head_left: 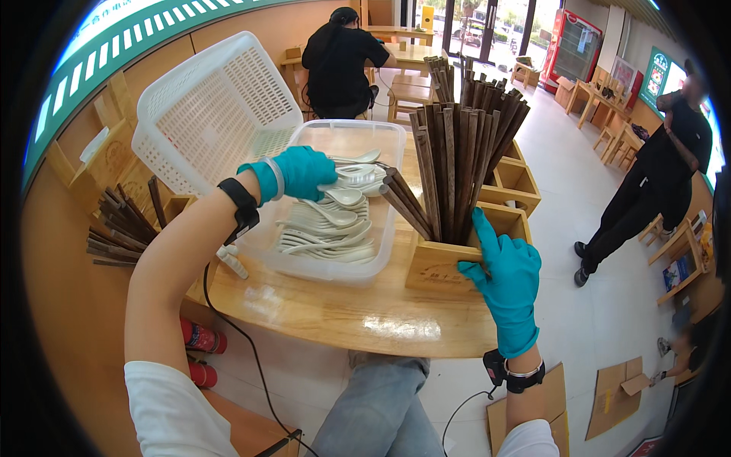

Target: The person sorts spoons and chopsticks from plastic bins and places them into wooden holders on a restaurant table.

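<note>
My left hand [293,174], in a teal glove, reaches over a clear plastic bin [285,263]. Its fingers close on white spoons [355,177] near the top of the pile; how many is hidden. More white spoons [331,232] lie stacked below, handles mostly to the left. My right hand [506,274], gloved alike, grips the right side of a wooden holder [442,266], thumb on the front and index finger at the upper edge. Dark brown chopsticks [461,167] stand upright in this holder, with a few leaning left.
A white perforated basket [217,107] leans tilted behind the bin. Wooden compartments [514,179] sit behind the holder. More chopsticks [126,225] lie at the left. A black cable [247,343] hangs by my left arm. One person [339,61] sits ahead; another [647,175] stands right.
</note>
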A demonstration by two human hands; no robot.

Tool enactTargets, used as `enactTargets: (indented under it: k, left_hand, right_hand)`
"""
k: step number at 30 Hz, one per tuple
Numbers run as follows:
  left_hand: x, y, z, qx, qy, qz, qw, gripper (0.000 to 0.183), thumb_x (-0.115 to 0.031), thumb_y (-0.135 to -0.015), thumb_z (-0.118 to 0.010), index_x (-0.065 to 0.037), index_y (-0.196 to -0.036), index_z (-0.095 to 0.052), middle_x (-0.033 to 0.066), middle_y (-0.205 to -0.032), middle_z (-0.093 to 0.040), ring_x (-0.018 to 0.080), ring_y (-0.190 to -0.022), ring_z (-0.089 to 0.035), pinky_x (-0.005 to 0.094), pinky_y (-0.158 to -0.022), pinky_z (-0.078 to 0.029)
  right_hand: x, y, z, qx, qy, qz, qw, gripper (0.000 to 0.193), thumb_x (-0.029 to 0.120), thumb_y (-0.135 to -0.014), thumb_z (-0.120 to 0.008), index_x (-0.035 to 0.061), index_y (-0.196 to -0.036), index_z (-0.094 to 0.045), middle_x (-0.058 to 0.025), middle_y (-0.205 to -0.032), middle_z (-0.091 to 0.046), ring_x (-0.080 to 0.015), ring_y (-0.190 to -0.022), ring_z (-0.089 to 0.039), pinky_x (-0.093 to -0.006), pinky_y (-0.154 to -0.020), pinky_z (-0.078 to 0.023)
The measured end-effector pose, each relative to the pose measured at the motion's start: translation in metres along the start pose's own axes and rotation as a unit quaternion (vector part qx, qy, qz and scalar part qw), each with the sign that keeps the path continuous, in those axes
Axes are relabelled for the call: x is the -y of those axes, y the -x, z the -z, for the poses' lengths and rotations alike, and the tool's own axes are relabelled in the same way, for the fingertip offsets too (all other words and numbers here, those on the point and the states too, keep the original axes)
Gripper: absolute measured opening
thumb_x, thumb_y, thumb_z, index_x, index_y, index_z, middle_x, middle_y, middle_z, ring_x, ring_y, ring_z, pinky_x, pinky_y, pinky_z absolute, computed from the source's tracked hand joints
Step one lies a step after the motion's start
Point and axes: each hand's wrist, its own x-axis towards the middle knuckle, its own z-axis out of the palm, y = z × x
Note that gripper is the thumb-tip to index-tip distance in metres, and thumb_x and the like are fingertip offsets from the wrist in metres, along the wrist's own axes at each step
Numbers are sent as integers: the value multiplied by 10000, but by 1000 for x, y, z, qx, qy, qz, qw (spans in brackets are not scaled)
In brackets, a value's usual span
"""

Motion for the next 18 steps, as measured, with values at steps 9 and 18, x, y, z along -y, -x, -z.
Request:
enactTargets:
  k: [9, 18]
  left_hand:
    - [4, 11, 7, 95, 401, 336, 847, 351, -293, -802, -709, 19, -961, -680, 189, -941, -703, 293, -794, -699, 357, -698, -580]
    - [3, 17, -35, 77, 776, 420, 464, 256, -89, -945, -526, 114, -1100, -536, 333, -1092, -620, 431, -1023, -638, 455, -908, -560]
  right_hand:
    - [-1, 0, -1, -12, -1, 4, 1000, 870, 414, -700, -774, 164, -1457, -425, -28, -679, -500, -192, -659, -509, -364, -679, -414]
    - [-3, 5, -3, -40, 5, 9, 999, 839, 426, -713, -764, 142, -1437, -448, -43, -685, -522, -201, -644, -522, -376, -640, -424]
